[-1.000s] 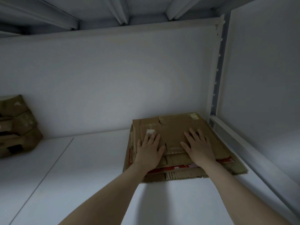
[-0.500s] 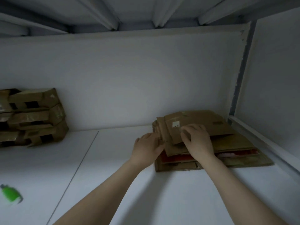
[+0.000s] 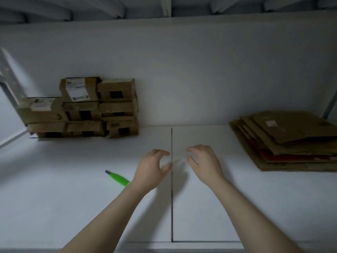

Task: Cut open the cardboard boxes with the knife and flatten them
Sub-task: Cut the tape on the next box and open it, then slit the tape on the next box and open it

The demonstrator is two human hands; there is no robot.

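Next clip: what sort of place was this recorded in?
Probably a storeroom or packing bay: a white shelf surface under metal beams, stacked cardboard boxes against the back wall, a pile of flattened cardboard on the right, and a green knife lying loose.

The left hand [image 3: 151,168] and right hand [image 3: 204,161] are bare, and so are both forearms [image 3: 113,212], which run uncovered to the lower edge of the frame. The wrists [image 3: 217,180] look slim and plain, though the dim light blurs fine detail such as nails.
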